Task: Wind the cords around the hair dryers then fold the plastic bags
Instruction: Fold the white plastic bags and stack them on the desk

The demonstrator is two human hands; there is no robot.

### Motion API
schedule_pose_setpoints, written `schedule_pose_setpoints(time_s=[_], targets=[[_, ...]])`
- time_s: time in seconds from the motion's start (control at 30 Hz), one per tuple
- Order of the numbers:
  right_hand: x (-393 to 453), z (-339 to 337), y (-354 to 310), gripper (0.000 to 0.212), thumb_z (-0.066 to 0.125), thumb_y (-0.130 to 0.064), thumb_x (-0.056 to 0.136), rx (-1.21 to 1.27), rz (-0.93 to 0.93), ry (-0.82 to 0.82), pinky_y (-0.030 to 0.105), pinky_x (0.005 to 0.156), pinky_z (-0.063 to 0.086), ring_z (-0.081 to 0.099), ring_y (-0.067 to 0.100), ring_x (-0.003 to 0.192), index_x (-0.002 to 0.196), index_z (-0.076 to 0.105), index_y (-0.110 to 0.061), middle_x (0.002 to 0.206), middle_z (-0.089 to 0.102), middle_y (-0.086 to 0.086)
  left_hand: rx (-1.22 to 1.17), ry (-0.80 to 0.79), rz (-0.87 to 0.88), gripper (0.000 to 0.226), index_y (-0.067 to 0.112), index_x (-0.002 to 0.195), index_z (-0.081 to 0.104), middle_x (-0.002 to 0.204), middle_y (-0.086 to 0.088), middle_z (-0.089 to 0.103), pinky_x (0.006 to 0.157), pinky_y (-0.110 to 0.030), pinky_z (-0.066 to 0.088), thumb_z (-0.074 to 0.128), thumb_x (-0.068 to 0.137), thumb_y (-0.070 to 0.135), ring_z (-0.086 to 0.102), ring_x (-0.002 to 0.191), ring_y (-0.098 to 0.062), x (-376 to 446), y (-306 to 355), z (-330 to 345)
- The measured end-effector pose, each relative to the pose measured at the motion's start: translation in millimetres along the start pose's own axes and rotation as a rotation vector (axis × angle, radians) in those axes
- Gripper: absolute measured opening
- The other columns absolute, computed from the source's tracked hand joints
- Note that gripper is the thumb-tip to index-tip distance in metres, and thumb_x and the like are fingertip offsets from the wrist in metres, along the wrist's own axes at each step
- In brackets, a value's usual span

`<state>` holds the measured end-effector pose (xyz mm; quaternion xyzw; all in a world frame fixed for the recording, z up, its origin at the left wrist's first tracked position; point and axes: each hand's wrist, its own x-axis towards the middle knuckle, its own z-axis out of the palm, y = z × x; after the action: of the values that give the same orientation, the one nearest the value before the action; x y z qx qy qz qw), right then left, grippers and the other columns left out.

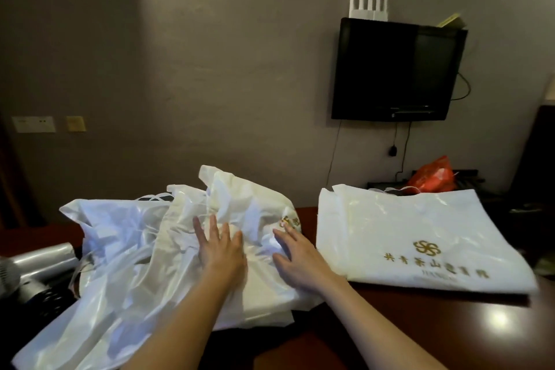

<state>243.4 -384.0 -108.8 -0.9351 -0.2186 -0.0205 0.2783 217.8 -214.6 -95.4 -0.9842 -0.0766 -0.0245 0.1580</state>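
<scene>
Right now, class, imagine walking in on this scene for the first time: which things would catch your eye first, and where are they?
First, the crumpled heap of white plastic bags at centre-left of the dark wooden table, with the left hand and right hand pressing flat on it. To the right lies a flat stack of white bags with a gold logo. Behind, a black wall-mounted screen.
</scene>
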Motion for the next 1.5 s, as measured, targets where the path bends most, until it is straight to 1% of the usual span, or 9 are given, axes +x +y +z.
schedule_pose_setpoints(time_s=[0.1,0.23,0.4,0.57,0.73,0.87,1.17,1.33,1.5], targets=[[-40.7,-15.2,32.7,0.02,0.058,-0.015,0.092,0.273,0.09,0.237,0.032,0.097,0.048,0.06,0.018,0.106,0.11,0.066,-0.017,0.118,0.061,0.005,-0.008,0.137,0.089,0.047,0.015,0.147,0.038,0.161,-0.01,0.02,0.106,-0.073,-0.012,0.038,0.102,0.029,0.003,0.15,-0.038,-3.2,31.2,-33.9],[-96.4,-52.4,85.7,0.011,0.056,-0.004,0.093,0.801,0.471,0.387,0.022,0.051,0.053,0.065,0.018,0.063,0.087,0.065,-0.005,0.081,0.068,0.016,-0.757,0.153,0.279,0.035,0.011,0.128,0.059,0.129,-0.008,0.062,0.1,-0.037,0.046,0.053,0.095,0.022,0.056,0.118,-0.026,-18.1,116.3,-57.0],[-130.7,-80.1,121.6,0.024,0.057,-0.025,0.095,0.98,0.705,0.266,0.029,0.054,0.054,0.071,0.025,0.076,0.098,0.059,-0.002,0.091,0.07,0.021,-1.211,-0.133,0.094,0.038,0.005,0.128,0.051,0.129,-0.012,0.058,0.092,-0.028,0.042,0.058,0.094,0.022,0.054,0.119,-0.027,-29.6,177.5,-49.3],[-129.8,-82.6,127.6,0.021,0.052,-0.022,0.098,1.2,0.698,0.296,0.033,0.061,0.057,0.072,0.029,0.081,0.11,0.05,-0.005,0.093,0.069,0.027,-1.235,-0.185,-0.011,0.018,0.011,0.091,0.049,0.105,-0.004,0.062,0.089,-0.029,0.046,0.065,0.092,0.019,0.058,0.107,-0.024,-20.1,184.3,-46.0],[-120.0,-74.7,122.1,0.023,0.052,-0.022,0.098,1.199,0.661,0.353,0.031,0.053,0.058,0.073,0.027,0.068,0.115,0.05,-0.007,0.095,0.067,0.023,-1.447,-0.268,0.047,0.026,0.008,0.109,0.063,0.107,-0.005,0.062,0.084,-0.025,0.046,0.07,0.089,0.024,0.058,0.1,-0.017,-14.8,182.1,-43.9],[-119.3,-77.2,113.8,0.024,0.058,-0.028,0.094,1.215,0.681,0.398,0.038,0.063,0.055,0.07,0.031,0.074,0.098,0.058,-0.005,0.09,0.069,0.021,-1.734,-0.31,0.113,0.015,0.016,0.08,0.058,0.09,-0.005,0.059,0.068,-0.023,0.044,0.067,0.091,0.02,0.054,0.084,-0.014,-21.0,176.6,-48.7],[-132.7,-80.6,107.1,0.021,0.059,-0.004,0.09,1.472,0.689,0.509,0.036,0.056,0.055,0.064,0.03,0.079,0.11,0.054,-0.009,0.098,0.062,0.014,-1.907,-0.299,0.051,0.026,0.011,0.059,0.06,0.053,0.002,0.05,0.05,-0.018,0.038,0.072,0.082,0.006,0.046,0.056,-0.012,-58.7,174.4,-45.6],[-141.5,-85.8,97.1,0.035,0.051,0.001,0.095,1.584,0.695,0.633,0.031,0.043,0.055,0.058,0.024,0.079,0.129,0.049,-0.007,0.12,0.061,0.018,-1.807,-0.476,0.106,0.022,0.014,0.065,0.059,0.069,-0.004,0.055,0.062,-0.022,0.044,0.072,0.082,0.017,0.052,0.064,-0.013,-86.1,165.6,-41.6],[-147.9,-76.6,70.0,0.04,0.041,0.009,0.096,1.741,0.552,0.648,0.031,0.04,0.054,0.059,0.027,0.08,0.135,0.044,0.002,0.123,0.059,0.022,-2.011,-0.567,-0.164,0.032,0.017,0.086,0.051,0.095,-0.005,0.057,0.088,-0.042,0.051,0.065,0.087,0.046,0.056,0.084,-0.019,-98.2,140.4,-50.2]])
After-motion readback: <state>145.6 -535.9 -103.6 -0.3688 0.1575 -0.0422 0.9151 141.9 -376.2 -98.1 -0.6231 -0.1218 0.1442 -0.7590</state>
